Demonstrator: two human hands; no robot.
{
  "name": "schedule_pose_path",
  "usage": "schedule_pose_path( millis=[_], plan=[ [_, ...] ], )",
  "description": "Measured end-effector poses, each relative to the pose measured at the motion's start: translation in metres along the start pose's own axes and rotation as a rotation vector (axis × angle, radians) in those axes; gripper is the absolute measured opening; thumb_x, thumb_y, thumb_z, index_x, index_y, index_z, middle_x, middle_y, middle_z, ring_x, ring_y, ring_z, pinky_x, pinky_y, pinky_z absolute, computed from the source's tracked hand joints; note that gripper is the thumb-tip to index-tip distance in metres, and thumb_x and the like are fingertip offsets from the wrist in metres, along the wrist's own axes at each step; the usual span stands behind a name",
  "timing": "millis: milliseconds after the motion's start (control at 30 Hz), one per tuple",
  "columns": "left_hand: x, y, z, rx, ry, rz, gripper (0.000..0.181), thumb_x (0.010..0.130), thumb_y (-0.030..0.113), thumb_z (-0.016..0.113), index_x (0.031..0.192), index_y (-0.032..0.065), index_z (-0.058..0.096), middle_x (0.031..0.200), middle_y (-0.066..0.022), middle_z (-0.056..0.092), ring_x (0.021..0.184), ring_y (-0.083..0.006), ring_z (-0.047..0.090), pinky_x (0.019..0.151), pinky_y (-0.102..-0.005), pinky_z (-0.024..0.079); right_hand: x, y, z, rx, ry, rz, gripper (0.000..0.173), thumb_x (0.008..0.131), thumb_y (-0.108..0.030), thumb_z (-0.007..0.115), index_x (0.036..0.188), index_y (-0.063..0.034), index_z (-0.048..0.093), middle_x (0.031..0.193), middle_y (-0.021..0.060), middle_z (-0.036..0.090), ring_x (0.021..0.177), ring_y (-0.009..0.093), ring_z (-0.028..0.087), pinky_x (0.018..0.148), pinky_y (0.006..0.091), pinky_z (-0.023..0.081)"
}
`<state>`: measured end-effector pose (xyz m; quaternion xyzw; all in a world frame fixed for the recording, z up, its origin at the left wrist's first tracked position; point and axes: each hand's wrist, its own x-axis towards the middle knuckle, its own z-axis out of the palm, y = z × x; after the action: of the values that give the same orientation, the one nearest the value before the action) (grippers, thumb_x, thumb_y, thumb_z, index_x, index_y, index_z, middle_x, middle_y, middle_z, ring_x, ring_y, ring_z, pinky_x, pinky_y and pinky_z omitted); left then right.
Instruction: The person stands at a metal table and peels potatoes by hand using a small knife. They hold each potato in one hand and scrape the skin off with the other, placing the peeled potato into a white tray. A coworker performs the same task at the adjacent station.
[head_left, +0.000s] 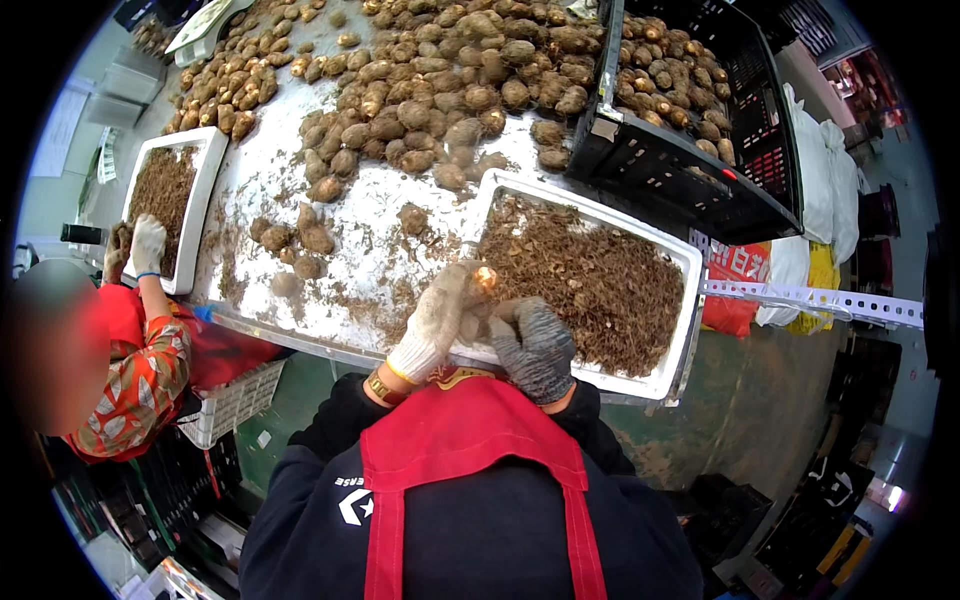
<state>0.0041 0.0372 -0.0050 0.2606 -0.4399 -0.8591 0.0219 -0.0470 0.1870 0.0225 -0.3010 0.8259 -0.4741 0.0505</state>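
A taro corm (484, 279) with a pale cut end shows at the fingertips of my left hand (444, 307), which wears a soiled white knit glove and is closed around it. Close beside it, my right hand (532, 346), in a grey knit glove, has its fingers curled; whether it grips anything cannot be seen. Both hands are over the near left corner of a white foam tray (679, 322) filled with brown fibrous peelings (592, 289). A small group of corms (307, 238) lies to the left on the table, with one single corm (413, 220) nearer the tray.
A large heap of hairy corms (427, 82) covers the table's far part. At the far right stands a black plastic crate (682, 184) holding more corms. On the left, a co-worker's gloved hand (148, 244) is at another foam tray (214, 161). A perforated metal bar (817, 292) juts out right.
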Motion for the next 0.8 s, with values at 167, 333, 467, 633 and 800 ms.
schedule_pose_path(
  millis=[167, 333, 467, 633, 800],
  plan=[
    [-0.003, 0.008, -0.001, 0.148, -0.057, -0.033, 0.043, 0.106, 0.034, 0.035, 0.129, 0.0024, 0.052, 0.111, -0.0078, 0.061, 0.094, -0.0128, 0.06, 0.078, -0.0268, 0.05, 0.019, -0.006, -0.013, -0.111, 0.074, -0.021, 0.018, 0.082, -0.014, 0.073, 0.093, -0.003, 0.066, 0.086, 0.0113, 0.063, 0.074, 0.026, 0.062, 0.067, 0.0348, 0.051],
    [0.012, -0.014, -0.015, 0.51, -0.104, 0.21, 0.042, 0.106, 0.036, 0.036, 0.128, 0.0037, 0.053, 0.099, -0.0042, 0.063, 0.068, -0.0076, 0.056, 0.059, -0.0214, 0.045, 0.022, 0.005, 0.007, -0.12, 0.042, -0.152, 0.016, 0.084, -0.014, 0.069, 0.097, -0.0052, 0.066, 0.09, 0.0146, 0.063, 0.079, 0.033, 0.063, 0.069, 0.0394, 0.051],
    [-0.003, 0.014, -0.005, 0.446, -0.155, 0.059, 0.044, 0.105, 0.038, 0.038, 0.128, 0.0048, 0.053, 0.095, -0.0035, 0.063, 0.064, -0.0065, 0.054, 0.054, -0.0208, 0.042, 0.013, 0.004, 0.006, -0.122, 0.003, -0.087, 0.013, 0.083, -0.013, 0.069, 0.093, -0.0053, 0.066, 0.085, 0.0133, 0.062, 0.074, 0.031, 0.063, 0.065, 0.0387, 0.05],
    [0.001, 0.016, 0.011, -0.016, 0.033, -0.171, 0.046, 0.103, 0.042, 0.041, 0.127, 0.0052, 0.055, 0.09, -0.0033, 0.062, 0.063, -0.007, 0.051, 0.053, -0.0208, 0.042, 0.004, 0.006, -0.005, -0.09, -0.056, -0.001, 0.014, 0.082, -0.012, 0.072, 0.093, -0.0043, 0.065, 0.083, 0.0129, 0.061, 0.071, 0.027, 0.063, 0.063, 0.0364, 0.05],
    [0.006, 0.007, -0.007, 0.005, -0.086, -0.114, 0.047, 0.103, 0.041, 0.041, 0.126, 0.0028, 0.055, 0.105, -0.0075, 0.064, 0.077, -0.0103, 0.061, 0.056, -0.0223, 0.046, 0.015, -0.003, -0.015, -0.069, -0.002, 0.052, 0.022, 0.079, -0.015, 0.075, 0.096, -0.005, 0.066, 0.088, 0.0137, 0.062, 0.076, 0.029, 0.063, 0.067, 0.0369, 0.051]
  ],
)
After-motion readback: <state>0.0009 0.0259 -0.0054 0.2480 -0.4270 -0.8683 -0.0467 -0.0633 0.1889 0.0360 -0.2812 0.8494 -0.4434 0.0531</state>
